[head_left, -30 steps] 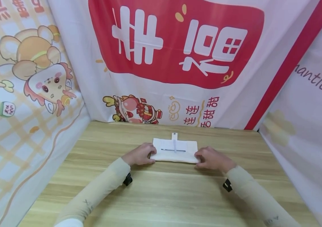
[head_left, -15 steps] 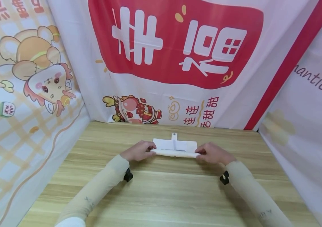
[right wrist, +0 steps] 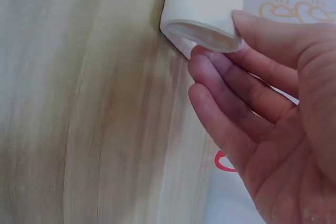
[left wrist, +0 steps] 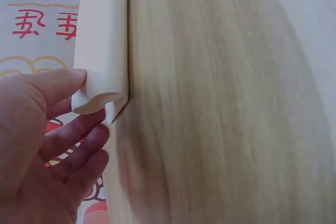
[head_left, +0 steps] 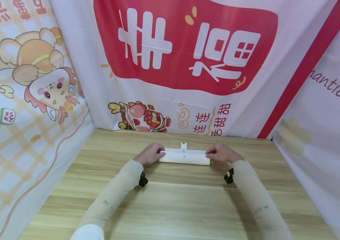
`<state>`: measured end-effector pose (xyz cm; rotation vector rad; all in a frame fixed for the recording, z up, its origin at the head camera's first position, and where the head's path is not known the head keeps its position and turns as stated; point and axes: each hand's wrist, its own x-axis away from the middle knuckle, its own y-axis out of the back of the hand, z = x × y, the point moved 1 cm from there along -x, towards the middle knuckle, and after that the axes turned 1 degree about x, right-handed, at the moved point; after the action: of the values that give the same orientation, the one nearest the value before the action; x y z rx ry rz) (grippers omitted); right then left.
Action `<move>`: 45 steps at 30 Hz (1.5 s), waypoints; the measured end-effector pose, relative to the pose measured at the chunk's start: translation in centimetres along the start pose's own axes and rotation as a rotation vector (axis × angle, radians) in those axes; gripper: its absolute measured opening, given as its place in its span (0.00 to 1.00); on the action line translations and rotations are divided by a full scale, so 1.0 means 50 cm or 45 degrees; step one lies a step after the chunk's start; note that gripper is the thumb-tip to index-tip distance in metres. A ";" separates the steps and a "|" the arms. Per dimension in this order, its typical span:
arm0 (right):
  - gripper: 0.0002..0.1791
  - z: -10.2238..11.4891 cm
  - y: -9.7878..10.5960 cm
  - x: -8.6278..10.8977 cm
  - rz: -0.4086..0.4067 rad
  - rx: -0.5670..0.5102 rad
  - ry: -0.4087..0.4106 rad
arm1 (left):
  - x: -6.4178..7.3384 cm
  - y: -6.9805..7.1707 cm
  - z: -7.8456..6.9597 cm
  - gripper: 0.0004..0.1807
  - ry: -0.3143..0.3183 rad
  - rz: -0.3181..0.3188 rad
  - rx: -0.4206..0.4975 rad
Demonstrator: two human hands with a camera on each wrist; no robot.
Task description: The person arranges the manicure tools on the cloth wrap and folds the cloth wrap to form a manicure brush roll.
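A white pouch (head_left: 185, 157) with a narrow snap strap (head_left: 183, 145) lies on the table, its near part folded up and over towards the strap. My left hand (head_left: 152, 153) pinches the left end of the folded edge; in the left wrist view the thumb (left wrist: 68, 82) presses on the outer face with fingers behind. At the opposite end, my right hand (head_left: 222, 153) pinches the same edge between thumb (right wrist: 262, 32) and fingers. From the side, the right wrist view shows the fold as a hollow loop. The pouch's inside is mostly hidden.
The wood-grain table (head_left: 176, 206) extends towards me. A printed cloth (head_left: 188, 110) hangs close behind the pouch, and more printed cloths (head_left: 32, 133) stand at the sides. A black wrist camera (head_left: 143, 180) sits under each sleeve.
Both hands have lifted the pouch's near edge and carried it away from me, folding it over. The thin dark rod seen on the pouch earlier is now covered.
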<state>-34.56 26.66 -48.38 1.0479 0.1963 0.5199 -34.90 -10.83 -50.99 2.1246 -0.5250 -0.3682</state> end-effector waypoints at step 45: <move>0.06 0.105 -0.084 -0.206 -0.268 0.000 0.087 | -0.033 -0.073 -0.088 0.12 -0.088 -0.055 -0.090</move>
<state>-40.07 15.81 -50.35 0.9964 0.3629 0.3650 -33.52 -5.06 -51.45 2.0633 -0.4993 -0.4793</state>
